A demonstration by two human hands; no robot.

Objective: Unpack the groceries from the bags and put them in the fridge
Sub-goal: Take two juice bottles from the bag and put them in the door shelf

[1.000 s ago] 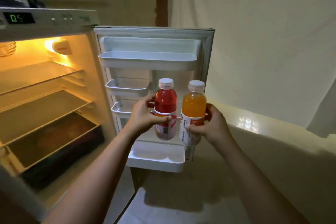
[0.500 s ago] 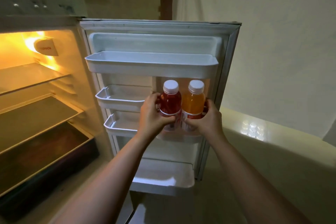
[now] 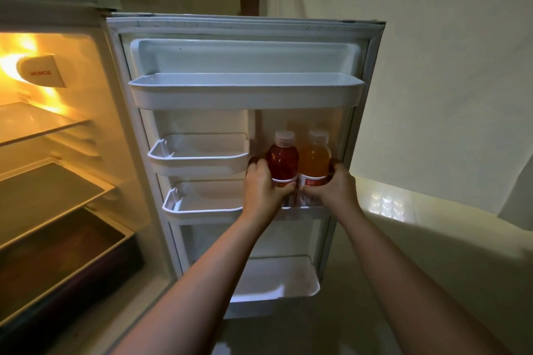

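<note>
The fridge stands open, its door (image 3: 245, 32) swung out in front of me. My left hand (image 3: 261, 190) grips a red drink bottle (image 3: 282, 160) with a white cap. My right hand (image 3: 331, 190) grips an orange drink bottle (image 3: 315, 157) beside it. Both bottles stand upright and side by side, deep in the right part of the door, their bases low in a clear door bin (image 3: 305, 209). My fingers hide their labels and bases, so I cannot tell whether they rest on the bin floor.
The door has a wide top bin (image 3: 245, 92), two small bins on the left (image 3: 199, 161) (image 3: 202, 207) and a bottom shelf (image 3: 277, 282). The lit fridge interior with glass shelves (image 3: 52, 184) and a dark drawer (image 3: 72, 256) lies left. A pale wall is to the right.
Both hands have carried the two bottles forward and down, from in front of the door into its right-hand bin. The view has moved closer to the door.
</note>
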